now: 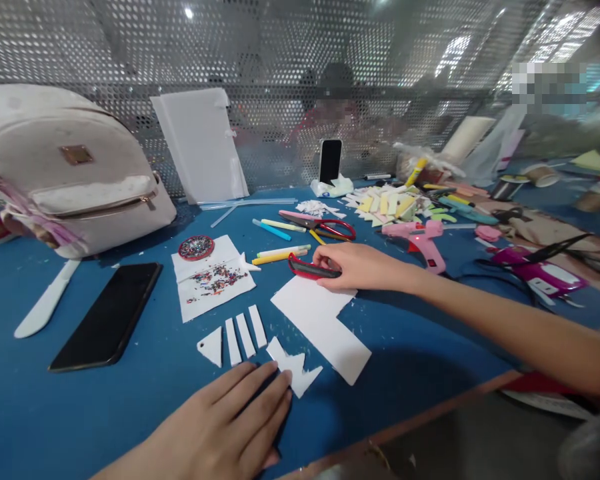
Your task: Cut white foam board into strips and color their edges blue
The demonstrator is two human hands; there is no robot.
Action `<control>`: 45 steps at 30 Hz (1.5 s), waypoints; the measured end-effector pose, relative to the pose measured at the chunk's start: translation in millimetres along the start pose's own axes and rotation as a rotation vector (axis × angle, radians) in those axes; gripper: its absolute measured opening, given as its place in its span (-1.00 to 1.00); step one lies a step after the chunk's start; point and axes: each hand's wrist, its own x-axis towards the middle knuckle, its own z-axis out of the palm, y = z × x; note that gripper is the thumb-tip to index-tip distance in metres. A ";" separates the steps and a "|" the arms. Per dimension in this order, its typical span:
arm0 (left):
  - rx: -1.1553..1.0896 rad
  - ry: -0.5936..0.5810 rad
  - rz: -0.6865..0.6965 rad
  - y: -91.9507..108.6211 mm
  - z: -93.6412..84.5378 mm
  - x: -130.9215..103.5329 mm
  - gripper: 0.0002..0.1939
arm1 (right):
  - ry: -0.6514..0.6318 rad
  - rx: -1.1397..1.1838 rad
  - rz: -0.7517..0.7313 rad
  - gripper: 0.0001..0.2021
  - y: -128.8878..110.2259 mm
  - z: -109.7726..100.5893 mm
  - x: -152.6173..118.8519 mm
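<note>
My right hand (357, 267) reaches across the blue table (55, 413) and closes its fingers on a red-and-black utility knife (310, 268), which lies at the top edge of a large white foam sheet (325, 330). My left hand (230, 427) lies flat near the front edge, fingers spread, its fingertips touching a small jagged white foam cutout (295, 367). Three narrow white strips (245, 333) and a white triangle (211, 347) lie just beyond it.
A black phone (107, 317), a white paper with glitter (213, 280) and a sequin dish (196, 247) lie left. Markers, scissors (325, 227), a pink glue gun (423, 241), a backpack (65, 173) and a standing phone (330, 160) fill the back. A person sits behind the mesh.
</note>
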 end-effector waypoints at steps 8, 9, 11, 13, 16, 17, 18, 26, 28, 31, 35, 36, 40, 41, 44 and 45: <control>0.034 -0.103 -0.036 2.9 -9.0 7.8 -0.57 | 0.239 0.674 -0.117 -0.70 -16.9 -25.7 -35.8; 0.034 -0.087 -0.023 2.8 -7.2 7.1 -0.57 | 0.302 0.806 -0.138 -0.68 -22.6 -23.0 -44.0; 0.025 -0.049 -0.016 2.9 -1.1 4.2 -0.58 | 0.337 0.983 -0.163 -0.63 -35.5 -12.0 -61.0; 0.001 -0.035 -0.044 4.1 5.5 1.1 -0.55 | 0.399 1.032 -0.172 -0.69 -48.4 3.4 -76.3; -0.036 -0.073 -0.133 7.5 11.1 -1.0 -0.46 | 0.412 0.793 -0.180 -0.91 -64.9 25.8 -91.7; -0.043 -0.079 -0.148 8.6 11.5 -0.9 -0.45 | 0.431 0.706 -0.226 -0.85 -69.3 31.9 -94.3; -0.048 -0.080 -0.157 9.6 11.2 -0.8 -0.44 | 0.416 0.641 -0.274 -0.80 -72.9 37.3 -95.6; -0.003 -0.041 -0.176 9.9 2.7 1.5 -0.54 | 0.408 0.496 -0.394 -0.76 -76.2 61.7 -93.1; 0.028 -0.034 -0.177 8.6 1.3 2.8 -0.61 | 0.421 0.499 -0.406 -0.78 -76.0 64.4 -92.5; 0.045 -0.017 -0.172 7.1 0.7 3.6 -0.63 | 0.433 0.477 -0.424 -0.81 -78.5 66.9 -89.9; 0.015 -0.013 -0.168 6.7 2.1 2.1 -0.63 | 0.489 0.381 -0.466 -0.81 -82.7 68.7 -86.4; 0.009 -0.017 -0.174 6.6 2.9 1.8 -0.63 | 0.502 0.361 -0.470 -0.80 -82.9 69.2 -86.3; 0.011 0.017 -0.159 5.2 6.7 2.0 -0.63 | 0.533 0.344 -0.475 -0.77 -80.4 71.8 -88.2; 0.012 0.023 -0.153 4.7 7.7 2.1 -0.63 | 0.534 0.350 -0.477 -0.77 -79.7 72.4 -88.9; 0.016 0.050 -0.148 3.4 9.9 2.0 -0.62 | 0.530 0.341 -0.475 -0.78 -79.7 72.9 -89.9; 0.015 0.061 -0.146 3.2 10.3 1.8 -0.62 | 0.536 0.325 -0.475 -0.78 -80.4 72.9 -89.9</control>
